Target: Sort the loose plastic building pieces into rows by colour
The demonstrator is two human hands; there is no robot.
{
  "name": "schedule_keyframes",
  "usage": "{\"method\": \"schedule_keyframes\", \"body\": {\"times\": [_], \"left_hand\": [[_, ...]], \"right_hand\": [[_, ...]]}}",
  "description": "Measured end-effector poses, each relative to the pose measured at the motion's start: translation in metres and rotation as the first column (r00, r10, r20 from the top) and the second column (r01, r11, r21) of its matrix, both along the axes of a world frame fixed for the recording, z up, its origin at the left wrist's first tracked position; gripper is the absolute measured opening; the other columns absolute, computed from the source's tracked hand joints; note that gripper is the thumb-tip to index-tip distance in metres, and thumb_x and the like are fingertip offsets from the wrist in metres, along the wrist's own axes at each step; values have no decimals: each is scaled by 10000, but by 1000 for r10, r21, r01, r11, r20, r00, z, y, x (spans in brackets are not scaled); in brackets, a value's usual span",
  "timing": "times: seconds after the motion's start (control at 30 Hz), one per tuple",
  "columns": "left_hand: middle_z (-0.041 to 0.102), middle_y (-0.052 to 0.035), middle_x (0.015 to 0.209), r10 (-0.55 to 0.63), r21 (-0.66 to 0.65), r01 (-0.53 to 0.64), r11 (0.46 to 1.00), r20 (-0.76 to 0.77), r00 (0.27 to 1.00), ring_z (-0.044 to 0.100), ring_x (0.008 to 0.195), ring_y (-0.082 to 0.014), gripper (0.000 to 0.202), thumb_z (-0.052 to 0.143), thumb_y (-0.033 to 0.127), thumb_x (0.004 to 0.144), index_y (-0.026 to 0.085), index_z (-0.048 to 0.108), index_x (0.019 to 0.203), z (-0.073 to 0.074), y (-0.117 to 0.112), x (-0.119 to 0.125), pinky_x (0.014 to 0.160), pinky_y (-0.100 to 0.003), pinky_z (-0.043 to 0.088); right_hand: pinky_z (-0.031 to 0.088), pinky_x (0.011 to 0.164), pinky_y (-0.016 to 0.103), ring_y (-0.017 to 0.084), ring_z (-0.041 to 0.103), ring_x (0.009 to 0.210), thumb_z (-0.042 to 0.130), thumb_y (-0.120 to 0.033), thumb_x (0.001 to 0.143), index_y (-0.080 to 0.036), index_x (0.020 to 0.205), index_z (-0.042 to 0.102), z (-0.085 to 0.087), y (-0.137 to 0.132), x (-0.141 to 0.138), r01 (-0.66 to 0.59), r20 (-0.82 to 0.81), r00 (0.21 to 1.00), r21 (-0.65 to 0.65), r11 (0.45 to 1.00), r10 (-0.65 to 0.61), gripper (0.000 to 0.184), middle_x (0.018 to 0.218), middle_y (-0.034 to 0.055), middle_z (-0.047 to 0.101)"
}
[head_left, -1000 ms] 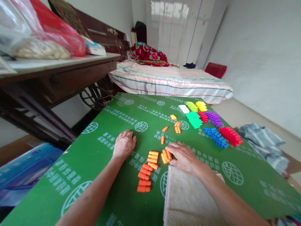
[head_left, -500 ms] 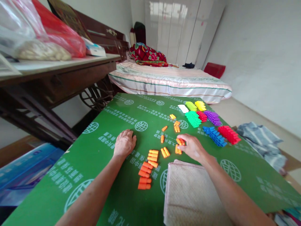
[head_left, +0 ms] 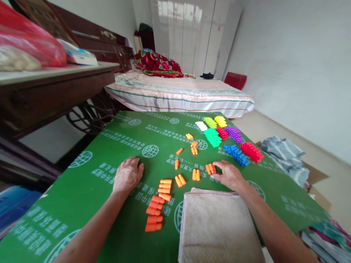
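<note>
on the green table (head_left: pixel 153 128), just beyond the folded cloth (head_left: pixel 216 223), the right hand (head_left: pixel 227 176) has its thumb and forefinger at the two ends of the nearest piece in a small orange bunch (head_left: pixel 211 168). the finger gap is about one piece long; whether they press on it or only touch cannot be told. reaching in from the side like this probably helps the pieces stay lined up.

the bunch lies on the table at the fingertips, on the hand's left, with the palm clear of it. a yellow-orange pair (head_left: pixel 196 174) sits just left of it, and a second pair (head_left: pixel 180 180) farther left. small groups of matching shade look meant to keep the colours apart; the deep orange pieces (head_left: pixel 154 205) lie nearer the person. the blue cluster (head_left: pixel 236 155) and red cluster (head_left: pixel 251 152) stand beyond the right hand, not touching it.

the left hand (head_left: pixel 127 175) rests palm down, fingers loosely bent, thumb apart, with nothing seen in it, well left of the bunch, perhaps just for support.
</note>
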State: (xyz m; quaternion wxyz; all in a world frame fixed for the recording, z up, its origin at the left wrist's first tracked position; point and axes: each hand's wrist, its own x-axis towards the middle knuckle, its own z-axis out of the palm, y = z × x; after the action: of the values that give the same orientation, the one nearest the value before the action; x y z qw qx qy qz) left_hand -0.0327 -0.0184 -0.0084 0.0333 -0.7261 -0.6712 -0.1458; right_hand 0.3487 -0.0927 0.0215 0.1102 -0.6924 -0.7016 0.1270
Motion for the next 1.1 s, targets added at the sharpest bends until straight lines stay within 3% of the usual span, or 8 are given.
{"method": "schedule_keyframes", "body": {"times": [0.13,0.27,0.4,0.57,0.7,0.83,1.1], "left_hand": [[552,-188,1280,-8,-12,8,1000,0,1000,488,1224,-318,607,244,460,868,57,580,1172,2,2,-1,1085,-463,401],[546,-197,1286,-10,-36,10,999,2,1000,475,1239,-321,673,204,500,853,46,568,1190,3,3,-4,1101,-461,384],[531,-191,1307,-10,-60,9,998,-2,1000,464,1245,-327,733,160,543,842,46,555,1210,3,5,-7,1107,-463,371],[519,-190,1323,1,-83,-1,997,1,1000,449,1266,-318,765,143,561,830,44,548,1222,3,6,-8,1125,-455,350],[520,-196,1326,17,-99,-15,995,13,1000,454,1266,-321,782,143,574,818,39,555,1212,7,6,-7,1129,-459,349],[547,-206,1293,11,-79,-9,997,26,1000,479,1249,-324,793,145,584,807,33,573,1185,10,4,-6,1117,-479,371],[579,-221,1247,-17,-32,18,999,13,1000,529,1204,-324,760,171,571,806,39,599,1140,11,4,-8,1085,-494,422]], "right_hand": [[430,760,280,206,615,962,572,-420,878,-215,1019,661,7,-3,-24,96,160,982,22,995,-99,264,1008,66,675],[425,763,267,196,607,990,561,-275,880,-226,1010,654,4,9,-30,17,169,985,22,1000,-21,167,1018,51,668],[427,840,247,173,596,1056,542,-105,821,-248,1080,659,-2,24,-6,-39,68,997,20,999,38,319,1085,29,665],[416,936,237,165,567,1153,504,-35,799,-259,1199,638,-7,35,19,32,6,999,39,999,-32,478,1219,29,637],[443,918,275,193,586,1130,516,-143,855,-248,1289,581,-7,34,12,144,25,989,38,989,-145,452,1255,66,620],[466,873,310,229,600,1095,566,-353,879,-226,1204,625,0,35,-4,172,65,983,8,985,-172,355,1206,92,634],[450,873,277,196,570,1133,547,-283,888,-236,1086,655,-3,47,-1,138,87,986,42,990,-141,231,1198,59,641]]}}
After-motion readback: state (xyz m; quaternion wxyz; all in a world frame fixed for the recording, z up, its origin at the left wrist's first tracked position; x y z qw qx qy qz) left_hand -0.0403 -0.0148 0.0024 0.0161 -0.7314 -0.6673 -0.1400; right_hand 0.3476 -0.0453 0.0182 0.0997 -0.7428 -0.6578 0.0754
